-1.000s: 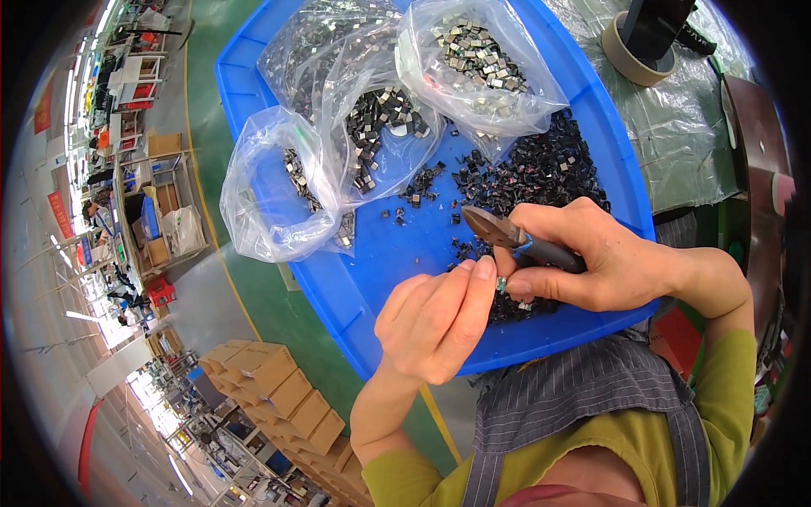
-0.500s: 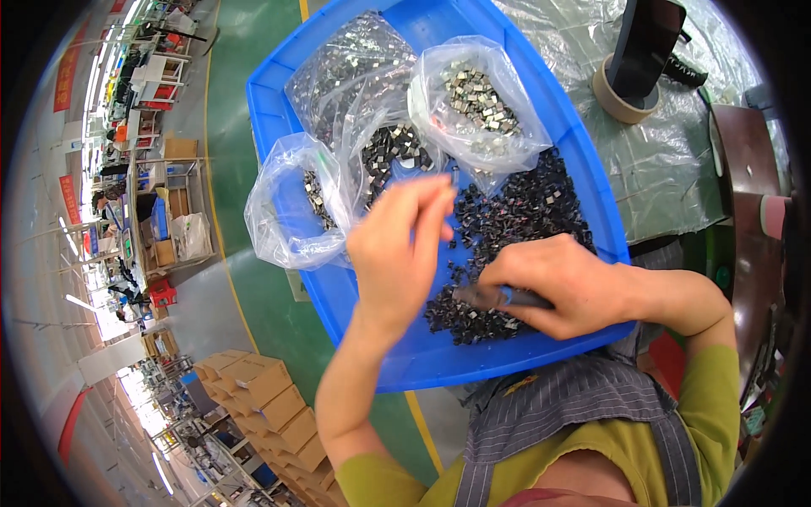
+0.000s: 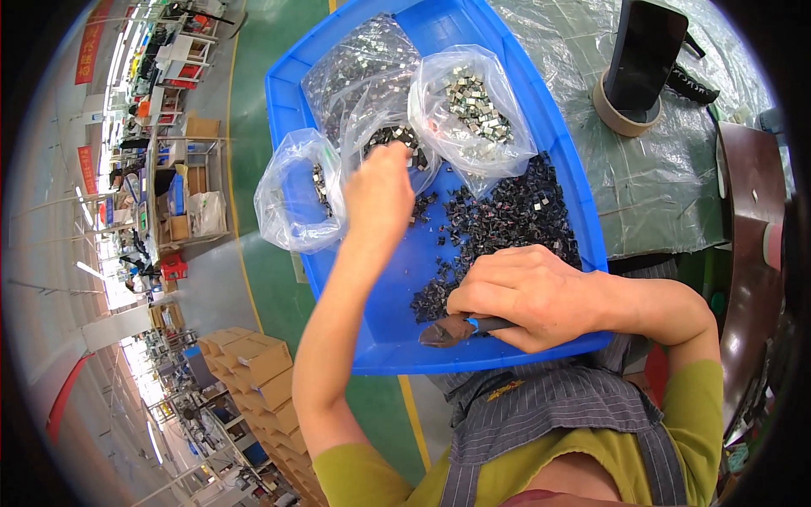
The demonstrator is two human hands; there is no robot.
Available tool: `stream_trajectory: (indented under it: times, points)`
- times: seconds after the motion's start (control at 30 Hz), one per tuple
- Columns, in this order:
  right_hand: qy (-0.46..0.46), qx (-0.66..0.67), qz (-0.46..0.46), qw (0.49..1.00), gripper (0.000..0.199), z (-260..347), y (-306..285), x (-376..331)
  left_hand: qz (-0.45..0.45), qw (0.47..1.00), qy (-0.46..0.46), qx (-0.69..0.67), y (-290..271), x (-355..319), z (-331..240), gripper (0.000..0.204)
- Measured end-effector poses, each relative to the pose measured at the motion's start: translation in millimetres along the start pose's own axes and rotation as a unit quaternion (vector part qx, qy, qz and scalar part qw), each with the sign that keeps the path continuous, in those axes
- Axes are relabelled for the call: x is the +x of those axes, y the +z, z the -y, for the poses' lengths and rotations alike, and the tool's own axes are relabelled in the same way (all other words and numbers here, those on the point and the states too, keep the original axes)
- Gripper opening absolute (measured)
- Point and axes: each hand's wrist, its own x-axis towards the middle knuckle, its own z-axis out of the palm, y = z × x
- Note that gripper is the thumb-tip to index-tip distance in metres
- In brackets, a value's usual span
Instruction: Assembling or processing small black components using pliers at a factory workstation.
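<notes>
My right hand (image 3: 532, 296) is wrapped around a pair of pliers (image 3: 446, 331) with dark, worn jaws and a bit of blue near the joint. The jaws point left, over the near side of a large blue tray (image 3: 384, 338). My left hand (image 3: 382, 190) is at the mouth of the middle clear plastic bag (image 3: 353, 127), its fingers curled together; whatever they pinch is hidden. Small dark pieces and a few silvery ones (image 3: 393, 135) lie in that bag. Just ahead of my right hand, a heap of small black pieces (image 3: 515, 215) spreads over the tray's right side.
Right of the middle bag, another clear bag (image 3: 473, 101) holds silvery square pieces; a third bag (image 3: 296, 190) stands at the tray's left. A phone (image 3: 646, 55) rests in a tape roll (image 3: 625, 118) on the plastic-covered table (image 3: 667, 194). Cardboard boxes (image 3: 253, 363) are stacked at lower left.
My left hand has moved left and away from me to the middle bag. My right hand has drawn the pliers nearer and left, off the black heap.
</notes>
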Motion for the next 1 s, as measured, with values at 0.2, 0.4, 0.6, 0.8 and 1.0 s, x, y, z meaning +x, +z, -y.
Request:
stream_trajectory:
  times: [0.2, 0.4, 0.6, 0.8, 1.0]
  points:
    - [0.021, -0.018, -0.018, 0.999, 0.026, -1, 1, -2, 0.028, 0.996, -0.077, -0.022, 24, -5, -7, 0.013]
    - [0.058, -0.034, -0.039, 0.997, 0.036, -3, 0, -2, -0.025, 0.99, -0.08, -0.118, 19, -14, -2, 0.013]
    - [0.193, 0.021, -0.118, 0.974, 0.023, 0, -5, 2, 0.046, 0.828, -0.175, -0.531, -49, -74, -34, 0.015]
    - [0.262, -0.072, -0.057, 0.961, 0.029, -7, 0, 4, 0.03, 0.682, -0.207, -0.701, -45, -103, -32, 0.014]
    - [0.274, -0.15, 0.042, 0.949, 0.035, -2, 7, 9, 0.011, 0.636, -0.161, -0.755, -49, -115, -37, 0.017]
